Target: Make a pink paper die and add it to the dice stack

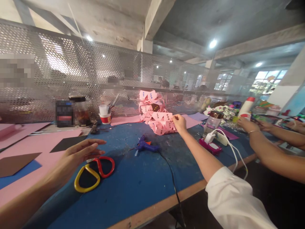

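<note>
My left hand [78,156] hovers flat with fingers stretched out, just above scissors with one red and one yellow handle [95,173] lying on the blue table [143,187]. It holds nothing. My right arm, in a white sleeve, reaches far forward. My right hand [179,122] has its fingers pinched on a pink paper piece at the edge of a heap of folded pink paper pieces [156,116] with dark dots. A blue glue gun [145,146] lies between my arms, its black cord running off the front edge.
Pink, brown and blue sheets [28,149] lie at left. A jar [81,111], a red-white cup [105,117] and a perforated metal screen [95,73] stand behind. At right a glass jar [212,122], a pink phone [211,147] with white charger, and another person's arms [267,140] holding a glue bottle [246,107].
</note>
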Motion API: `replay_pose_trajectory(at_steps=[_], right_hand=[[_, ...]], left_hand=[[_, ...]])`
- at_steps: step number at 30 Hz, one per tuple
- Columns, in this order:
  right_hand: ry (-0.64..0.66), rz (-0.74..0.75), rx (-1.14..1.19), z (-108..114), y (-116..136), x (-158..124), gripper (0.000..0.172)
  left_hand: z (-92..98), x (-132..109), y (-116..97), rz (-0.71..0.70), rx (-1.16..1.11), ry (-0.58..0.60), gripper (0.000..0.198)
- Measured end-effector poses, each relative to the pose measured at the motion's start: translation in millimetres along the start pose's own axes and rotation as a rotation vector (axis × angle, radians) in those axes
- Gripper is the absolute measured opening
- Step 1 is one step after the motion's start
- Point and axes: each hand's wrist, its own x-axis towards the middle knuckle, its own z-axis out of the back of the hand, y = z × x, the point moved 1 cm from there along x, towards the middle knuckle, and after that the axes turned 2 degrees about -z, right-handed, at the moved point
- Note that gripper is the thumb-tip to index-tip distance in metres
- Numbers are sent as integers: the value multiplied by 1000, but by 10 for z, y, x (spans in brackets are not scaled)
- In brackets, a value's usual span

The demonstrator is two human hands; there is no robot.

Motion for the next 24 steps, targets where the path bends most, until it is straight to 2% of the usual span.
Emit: replay_pose_trajectory(at_steps=[3, 6, 9, 12, 14, 18, 24], right_hand=[[16, 68, 67, 76, 251, -90, 23], [54, 175, 127, 124, 634, -304, 25], [129, 329, 185, 123, 1077, -662, 20], [273, 432, 246, 90, 1453, -1071, 13], [352, 475, 272, 65, 1619, -1297, 10], [469, 507, 296, 4, 1723, -1526, 8], [442, 520, 265, -64, 1610, -1521, 7]], left_hand=[[-17, -6, 1, -3, -32, 3, 41], [-79, -42, -26, 29, -114, 10, 43], [-154, -87, -65, 65, -138, -10, 44], [-195, -98, -60, 99, -183, 55, 45], [-193, -88, -41, 81, -255, 104, 44], [-167, -86, -38, 105, -380, 116, 36], [-225, -160, -142, 132, -398, 156, 31]])
